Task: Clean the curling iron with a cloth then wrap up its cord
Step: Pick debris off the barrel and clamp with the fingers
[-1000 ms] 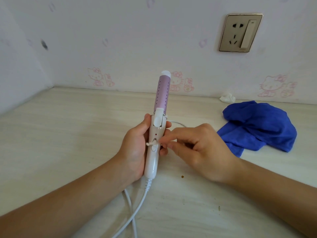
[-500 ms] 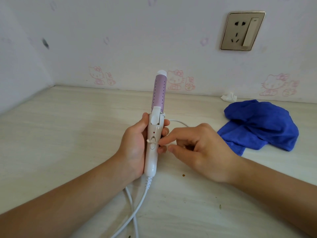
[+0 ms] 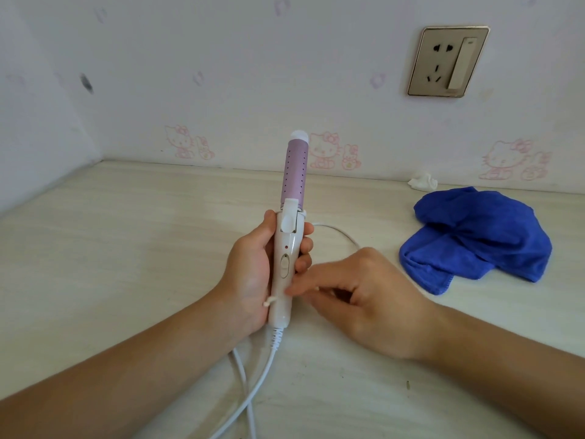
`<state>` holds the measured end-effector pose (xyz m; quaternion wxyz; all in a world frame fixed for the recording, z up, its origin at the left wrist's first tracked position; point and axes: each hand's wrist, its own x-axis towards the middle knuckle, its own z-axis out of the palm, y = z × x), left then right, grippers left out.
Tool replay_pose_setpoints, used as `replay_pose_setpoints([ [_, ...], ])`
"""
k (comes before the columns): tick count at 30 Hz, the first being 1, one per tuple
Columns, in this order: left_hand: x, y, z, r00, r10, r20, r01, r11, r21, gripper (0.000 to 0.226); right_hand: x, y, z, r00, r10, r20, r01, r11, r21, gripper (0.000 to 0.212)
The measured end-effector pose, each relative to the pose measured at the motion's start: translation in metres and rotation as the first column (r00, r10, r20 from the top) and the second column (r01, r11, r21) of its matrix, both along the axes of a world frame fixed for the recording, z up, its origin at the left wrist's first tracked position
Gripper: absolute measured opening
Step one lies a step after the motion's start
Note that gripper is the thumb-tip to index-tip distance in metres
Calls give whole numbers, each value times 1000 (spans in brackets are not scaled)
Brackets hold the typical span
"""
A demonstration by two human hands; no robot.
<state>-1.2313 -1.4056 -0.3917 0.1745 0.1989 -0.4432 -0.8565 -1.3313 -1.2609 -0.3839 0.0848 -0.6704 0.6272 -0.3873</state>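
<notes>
Curling iron (image 3: 296,172) — upright, gripped in left hand (image 3: 250,274) over bench (image 3: 126,248). Right hand (image 3: 370,299): fingers curled, tips at its lower end; pinch unclear. Cord (image 3: 267,365) trails loose — wind snug, even turns. Cloth (image 3: 474,242) lies aside, right.

The curling iron (image 3: 289,229) had a lilac barrel with rows of dark dots, a white tip and a white handle with a red dot. The cord (image 3: 253,388) was white, the cloth (image 3: 474,239) deep blue, the wall (image 3: 253,74) printed with pink cats.
</notes>
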Motion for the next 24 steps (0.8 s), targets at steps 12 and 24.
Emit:
replay_pose_setpoints([
  [12, 1, 5, -1, 993, -117, -30, 112, 983, -142, 60, -26, -6, 19, 964, -222, 147, 249, 947, -203, 20],
  [24, 4, 5, -3, 983, -183, 3, 178, 957, -229, 55, -45, -6, 23, 933, -328, 146, 350, 922, -166, 20],
])
